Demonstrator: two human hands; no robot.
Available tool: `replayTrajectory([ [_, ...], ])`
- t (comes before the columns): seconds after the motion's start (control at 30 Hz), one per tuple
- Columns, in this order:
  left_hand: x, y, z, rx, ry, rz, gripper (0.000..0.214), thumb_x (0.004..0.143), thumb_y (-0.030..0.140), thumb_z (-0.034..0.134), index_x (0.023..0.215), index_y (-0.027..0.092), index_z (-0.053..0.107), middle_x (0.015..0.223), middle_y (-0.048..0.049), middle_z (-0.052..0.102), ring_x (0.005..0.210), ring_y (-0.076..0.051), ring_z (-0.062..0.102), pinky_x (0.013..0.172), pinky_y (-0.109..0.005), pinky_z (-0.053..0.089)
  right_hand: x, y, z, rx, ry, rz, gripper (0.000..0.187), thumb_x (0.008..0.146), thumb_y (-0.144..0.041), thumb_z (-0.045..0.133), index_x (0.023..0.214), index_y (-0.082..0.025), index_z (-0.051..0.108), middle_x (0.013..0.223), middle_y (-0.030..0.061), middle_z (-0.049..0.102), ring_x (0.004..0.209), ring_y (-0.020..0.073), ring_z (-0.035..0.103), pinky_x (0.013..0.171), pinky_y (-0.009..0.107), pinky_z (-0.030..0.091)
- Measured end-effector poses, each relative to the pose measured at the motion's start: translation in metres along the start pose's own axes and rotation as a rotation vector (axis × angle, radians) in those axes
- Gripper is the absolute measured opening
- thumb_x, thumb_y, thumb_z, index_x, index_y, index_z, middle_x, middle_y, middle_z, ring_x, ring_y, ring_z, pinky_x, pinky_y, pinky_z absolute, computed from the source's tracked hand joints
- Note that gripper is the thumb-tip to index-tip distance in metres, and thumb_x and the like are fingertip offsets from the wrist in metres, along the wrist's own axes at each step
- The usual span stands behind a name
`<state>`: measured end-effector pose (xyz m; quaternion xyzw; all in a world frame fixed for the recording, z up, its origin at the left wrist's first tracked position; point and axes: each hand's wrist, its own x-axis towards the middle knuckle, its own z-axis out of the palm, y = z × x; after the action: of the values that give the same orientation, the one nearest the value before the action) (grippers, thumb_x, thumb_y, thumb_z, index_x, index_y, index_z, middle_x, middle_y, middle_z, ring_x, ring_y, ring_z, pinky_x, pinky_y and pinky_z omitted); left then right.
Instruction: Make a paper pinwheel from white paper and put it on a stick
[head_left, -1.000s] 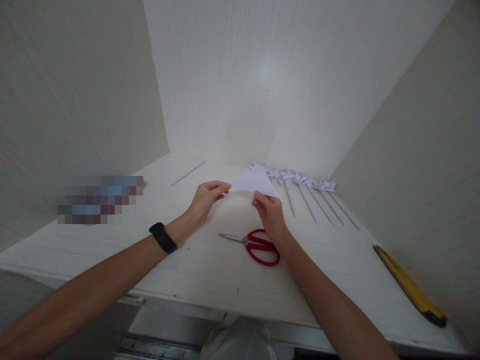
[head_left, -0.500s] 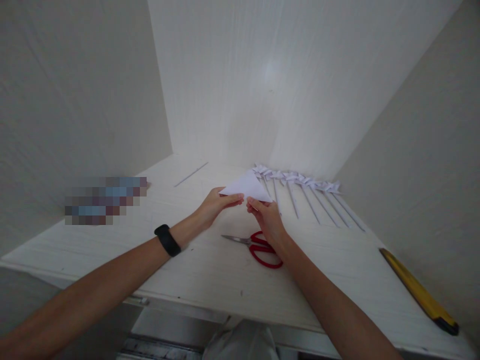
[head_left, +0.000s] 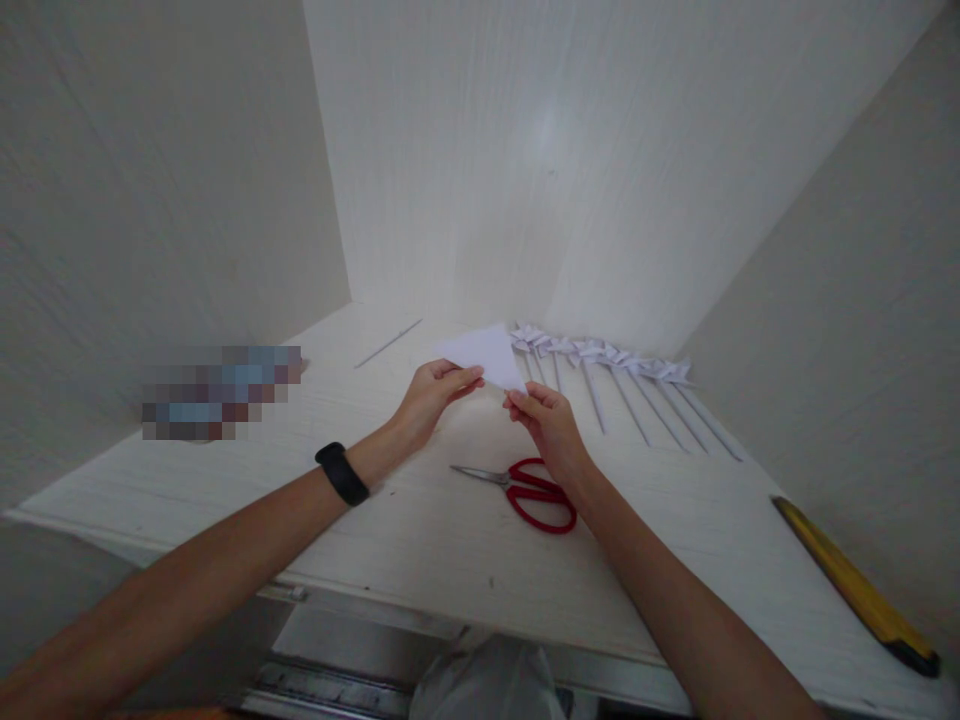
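A folded white sheet of paper (head_left: 484, 352) is held above the table between both hands. My left hand (head_left: 441, 388) pinches its left lower edge, thumb on top. At the lower right corner, my right hand (head_left: 546, 418) grips it between thumb and fingers. Below my right hand, red-handled scissors (head_left: 536, 492) lie on the table with their blades pointing left. Just beyond the paper, several white paper pinwheels (head_left: 592, 350) on thin sticks lie in a row, their heads toward the back wall.
A single thin stick (head_left: 388, 343) lies at the back left of the white table (head_left: 420, 560). Farther left is a blurred-out object (head_left: 225, 392). A yellow utility knife (head_left: 851, 585) with a black end lies by the right wall.
The paper has turned from a triangle with a level lower edge to a tilted shape. My right hand has shifted slightly right and down. The camera view has moved a little.
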<state>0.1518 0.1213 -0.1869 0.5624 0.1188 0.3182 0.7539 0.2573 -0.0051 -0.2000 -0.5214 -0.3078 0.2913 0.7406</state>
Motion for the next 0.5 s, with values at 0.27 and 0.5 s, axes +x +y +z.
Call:
replayTrajectory([
  [0.27,-0.0048,-0.0073,0.003,0.093,-0.135,-0.027,0.021,0.067,0.031,0.075,0.069,0.013,0.065,0.072,-0.0038,0.069,0.071,-0.013,0.061,0.079,-0.03,0.045,-0.0024,0.001,0.0048,-0.113,-0.07,-0.011,0.02,0.066,-0.034,0.074,0.063,-0.018,0.062,0.063,-0.0008,0.063,0.056,0.0095,0.05,0.058,0.025,0.039],
  [0.5,-0.0044,-0.0018,0.0019,0.104,-0.076,0.003,0.021,0.067,0.028,0.073,0.068,0.013,0.058,0.066,-0.0017,0.066,0.065,-0.012,0.06,0.076,-0.03,0.046,-0.0028,0.0012,0.0057,-0.234,-0.153,-0.022,0.023,0.067,-0.038,0.072,0.065,-0.018,0.06,0.062,-0.0009,0.062,0.056,0.0098,0.051,0.057,0.025,0.039],
])
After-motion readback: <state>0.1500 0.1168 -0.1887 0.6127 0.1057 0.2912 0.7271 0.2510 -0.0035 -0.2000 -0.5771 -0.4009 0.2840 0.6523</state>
